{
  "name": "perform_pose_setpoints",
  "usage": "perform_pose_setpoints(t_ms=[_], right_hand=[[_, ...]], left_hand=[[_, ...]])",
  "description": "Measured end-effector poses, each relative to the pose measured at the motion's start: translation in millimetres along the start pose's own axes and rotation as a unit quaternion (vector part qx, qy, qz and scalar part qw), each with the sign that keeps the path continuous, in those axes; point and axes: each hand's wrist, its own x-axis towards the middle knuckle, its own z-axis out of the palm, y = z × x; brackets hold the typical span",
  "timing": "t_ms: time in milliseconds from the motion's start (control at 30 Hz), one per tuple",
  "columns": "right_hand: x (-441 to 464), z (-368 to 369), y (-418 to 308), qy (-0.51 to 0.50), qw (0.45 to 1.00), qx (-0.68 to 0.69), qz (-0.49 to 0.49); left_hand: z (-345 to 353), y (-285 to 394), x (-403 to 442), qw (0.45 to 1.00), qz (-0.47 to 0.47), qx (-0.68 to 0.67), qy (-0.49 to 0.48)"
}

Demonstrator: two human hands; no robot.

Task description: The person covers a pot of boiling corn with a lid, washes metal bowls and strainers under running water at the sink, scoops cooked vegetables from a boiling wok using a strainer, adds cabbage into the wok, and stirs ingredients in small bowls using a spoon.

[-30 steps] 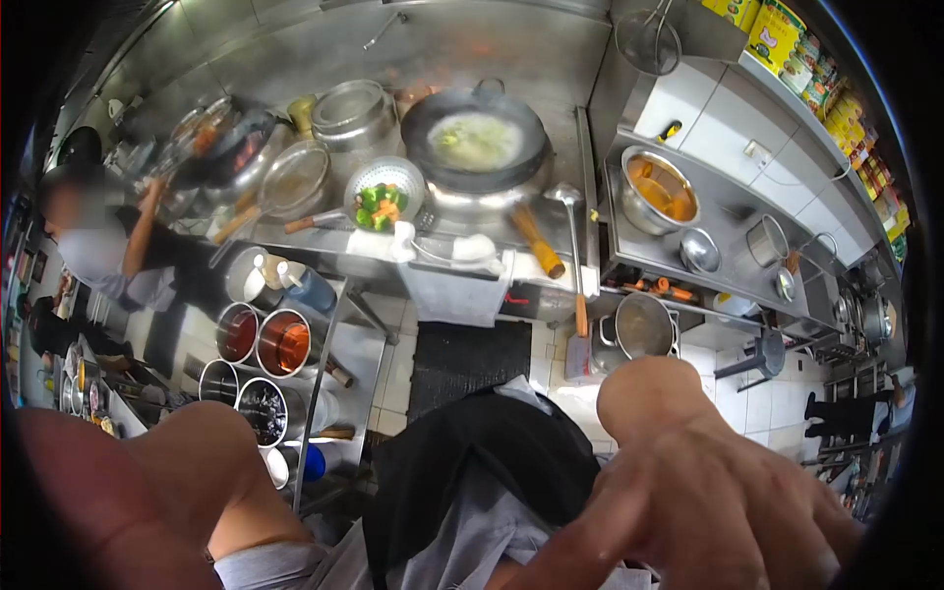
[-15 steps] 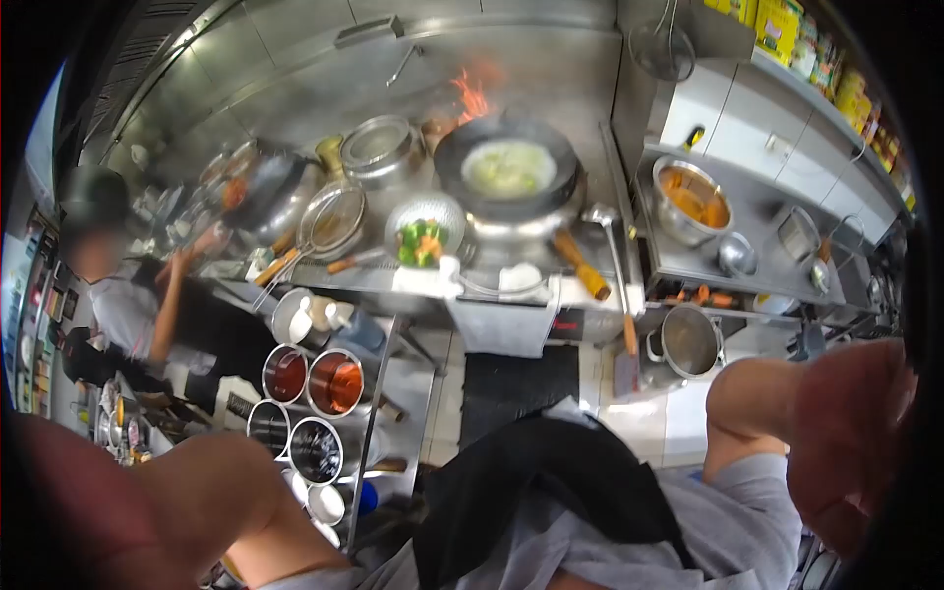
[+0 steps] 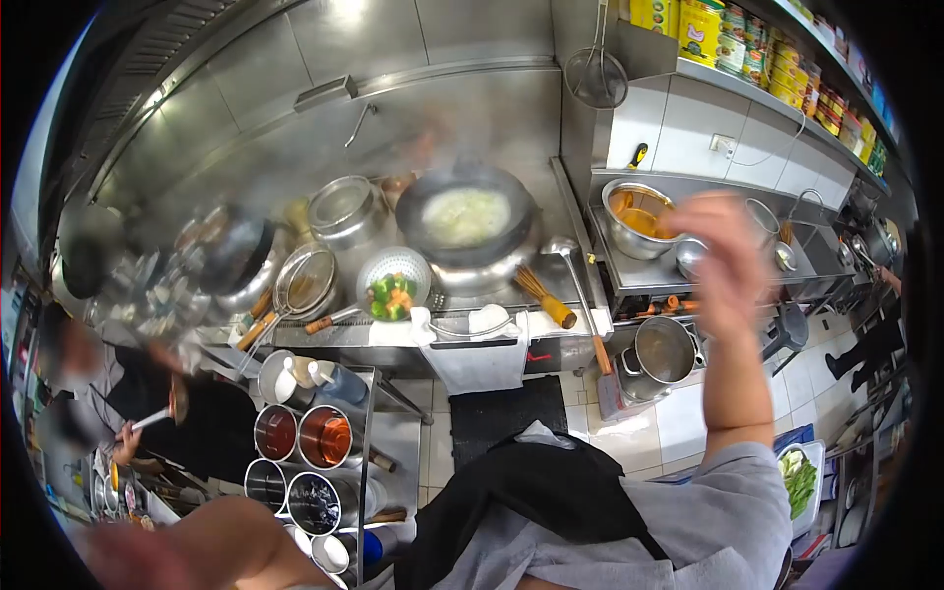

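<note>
My right hand [image 3: 723,246], smeared by motion, is raised on the right, in front of the counter. It overlaps the right edge of a steel bowl [image 3: 629,236] with orange contents and a small metal bowl [image 3: 690,258]; whether it touches either I cannot tell. At the bottom left edge is my left hand [image 3: 138,556], blurred and partly cut off, its fingers not readable. A black wok [image 3: 413,231] with pale, bubbling food [image 3: 467,214] sits on the stove. Left of it, a perforated strainer [image 3: 418,270] holds green and orange vegetables [image 3: 391,297]. A ladle [image 3: 580,285] and bamboo brush [image 3: 546,300] lie to its right.
A co-worker [image 3: 147,393] stands at left by another wok [image 3: 246,261]. Sauce pots [image 3: 326,436] and squeeze bottles fill a cart below the stove. A steel pot [image 3: 664,351] stands low at right. Cans [image 3: 700,34] line the upper shelf; greens [image 3: 798,482] lie in a tray.
My right hand has moved up and forward from the lower right. My left hand has dropped lower. The flame behind the wok has faded. The co-worker's posture has changed, and the view has shifted.
</note>
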Motion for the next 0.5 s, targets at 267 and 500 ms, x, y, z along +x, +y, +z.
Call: perform_pose_setpoints(t_ms=[267,500], right_hand=[[-641.3,103.2,64.9,-0.498,0.672,-0.067,0.545],[-697.0,-18.9,-55.1,-0.537,0.406,0.096,0.733]], left_hand=[[165.7,114.7,-408.0,0.573,-0.691,-0.019,-0.44],[179.6,320.7,-541.6,0.152,-0.81,-0.211,-0.526]])
